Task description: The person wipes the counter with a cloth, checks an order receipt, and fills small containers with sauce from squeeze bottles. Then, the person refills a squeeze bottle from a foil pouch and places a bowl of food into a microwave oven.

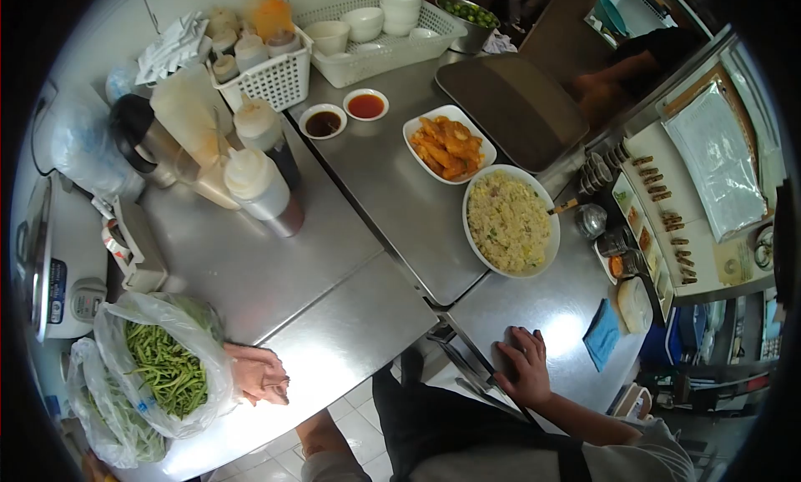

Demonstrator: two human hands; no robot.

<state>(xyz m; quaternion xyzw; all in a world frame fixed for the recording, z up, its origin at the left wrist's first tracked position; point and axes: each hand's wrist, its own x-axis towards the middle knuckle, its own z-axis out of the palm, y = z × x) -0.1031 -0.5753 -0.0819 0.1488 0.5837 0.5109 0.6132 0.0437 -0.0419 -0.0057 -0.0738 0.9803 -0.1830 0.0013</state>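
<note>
My right hand (524, 368) lies on the steel counter (492, 315), fingers somewhat spread and nothing in it. Closest to it is a large white bowl (479, 255) of fried rice (509, 215), with a utensil handle (564, 205) at its right rim. Beyond stands a square white dish (410, 135) of orange-brown battered pieces (449, 145). Two small saucers hold dark sauce (323, 123) and red sauce (365, 107). My left forearm (320, 434) reaches to the counter's front edge; the hand itself is hidden there. A crumpled pinkish cloth-like thing (257, 374) lies nearby.
Bags of green beans (167, 365) sit at the left. Squeeze bottles (259, 186) and baskets (263, 82) stand behind. A brown tray (513, 111) is at the back, with another person's arm (613, 75) beyond. A blue cloth (601, 335) lies right.
</note>
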